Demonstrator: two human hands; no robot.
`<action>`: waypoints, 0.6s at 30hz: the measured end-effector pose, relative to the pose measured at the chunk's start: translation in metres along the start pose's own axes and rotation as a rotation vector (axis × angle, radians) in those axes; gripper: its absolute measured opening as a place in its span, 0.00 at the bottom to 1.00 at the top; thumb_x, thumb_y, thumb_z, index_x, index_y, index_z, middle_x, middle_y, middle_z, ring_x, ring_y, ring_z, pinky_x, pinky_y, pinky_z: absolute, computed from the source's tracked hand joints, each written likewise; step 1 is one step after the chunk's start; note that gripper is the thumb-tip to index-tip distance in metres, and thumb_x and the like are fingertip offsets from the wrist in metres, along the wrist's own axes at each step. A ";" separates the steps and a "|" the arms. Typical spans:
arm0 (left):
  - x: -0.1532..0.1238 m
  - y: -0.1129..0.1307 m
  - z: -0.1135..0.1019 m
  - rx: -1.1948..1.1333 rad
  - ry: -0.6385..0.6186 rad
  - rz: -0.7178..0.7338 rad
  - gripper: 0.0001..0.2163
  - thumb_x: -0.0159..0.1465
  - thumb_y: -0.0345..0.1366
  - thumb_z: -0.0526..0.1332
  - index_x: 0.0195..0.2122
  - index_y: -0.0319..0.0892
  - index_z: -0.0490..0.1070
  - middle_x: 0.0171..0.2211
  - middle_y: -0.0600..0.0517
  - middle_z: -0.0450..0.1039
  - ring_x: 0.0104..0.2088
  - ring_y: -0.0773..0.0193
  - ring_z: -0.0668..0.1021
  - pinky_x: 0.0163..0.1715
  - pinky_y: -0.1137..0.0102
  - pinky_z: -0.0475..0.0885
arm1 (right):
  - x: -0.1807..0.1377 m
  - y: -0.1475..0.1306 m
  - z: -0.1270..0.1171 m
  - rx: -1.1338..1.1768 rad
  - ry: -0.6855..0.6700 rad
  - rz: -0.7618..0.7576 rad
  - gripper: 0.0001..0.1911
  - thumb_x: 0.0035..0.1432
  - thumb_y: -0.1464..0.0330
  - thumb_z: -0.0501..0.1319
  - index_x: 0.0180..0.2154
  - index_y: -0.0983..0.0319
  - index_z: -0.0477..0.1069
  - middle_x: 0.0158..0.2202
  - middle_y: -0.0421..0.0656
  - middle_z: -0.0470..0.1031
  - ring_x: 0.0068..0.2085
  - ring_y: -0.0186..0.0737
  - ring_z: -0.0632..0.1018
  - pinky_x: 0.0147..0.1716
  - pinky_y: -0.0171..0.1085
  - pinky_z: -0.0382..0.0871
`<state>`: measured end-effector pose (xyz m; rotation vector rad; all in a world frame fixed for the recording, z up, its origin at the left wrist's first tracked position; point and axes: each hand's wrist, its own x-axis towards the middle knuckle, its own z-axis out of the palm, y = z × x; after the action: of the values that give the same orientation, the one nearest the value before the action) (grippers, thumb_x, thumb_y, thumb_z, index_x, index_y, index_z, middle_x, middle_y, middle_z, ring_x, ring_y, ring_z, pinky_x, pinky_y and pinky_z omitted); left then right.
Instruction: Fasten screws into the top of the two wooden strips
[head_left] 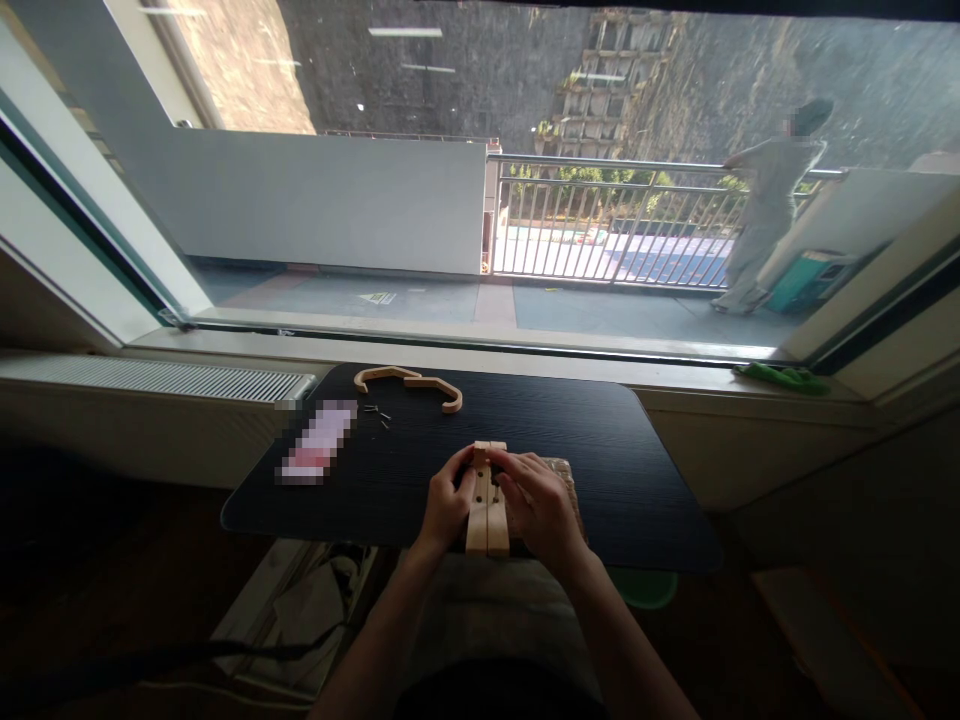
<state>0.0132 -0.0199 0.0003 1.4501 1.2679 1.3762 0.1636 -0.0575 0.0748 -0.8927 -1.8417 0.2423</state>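
Two pale wooden pieces (498,535) stand side by side at the near edge of the dark table, with small dark holes in their faces. My left hand (447,500) is closed around the left side of the left piece. Over the right piece, my right hand (536,500) has its index finger and thumb bent together near the upper holes. Whatever is between those fingertips is too small to make out. A brown, wrapped-looking bundle (564,472) shows partly behind my right hand.
Two curved wooden hooks (446,390) lie at the table's (600,440) far side. Several small screws (379,412) are left of them, beside a blurred pink-and-white item (322,440). Beyond the window stands a person (776,200) at a railing. A green cloth (784,377) rests on the sill.
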 end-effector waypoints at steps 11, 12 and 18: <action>0.000 0.000 0.000 -0.005 0.007 -0.013 0.15 0.62 0.32 0.59 0.48 0.39 0.76 0.47 0.44 0.80 0.49 0.54 0.80 0.52 0.61 0.74 | 0.002 -0.004 -0.004 -0.085 0.004 -0.013 0.22 0.64 0.77 0.56 0.57 0.55 0.71 0.43 0.45 0.81 0.39 0.42 0.79 0.39 0.41 0.74; 0.000 0.000 0.001 -0.007 0.007 -0.016 0.15 0.62 0.32 0.59 0.48 0.39 0.76 0.47 0.45 0.80 0.49 0.54 0.80 0.52 0.61 0.74 | 0.002 -0.003 -0.005 -0.090 0.011 -0.011 0.21 0.64 0.76 0.57 0.56 0.55 0.71 0.43 0.45 0.81 0.39 0.42 0.78 0.38 0.41 0.74; -0.001 0.001 0.001 -0.009 0.011 -0.018 0.15 0.62 0.32 0.59 0.48 0.40 0.76 0.47 0.45 0.81 0.49 0.54 0.81 0.52 0.61 0.74 | 0.002 -0.003 -0.005 -0.105 0.047 -0.011 0.20 0.63 0.76 0.58 0.54 0.55 0.73 0.40 0.44 0.81 0.38 0.42 0.78 0.37 0.41 0.74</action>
<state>0.0142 -0.0207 0.0011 1.4238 1.2770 1.3784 0.1658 -0.0598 0.0802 -0.9522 -1.8287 0.1176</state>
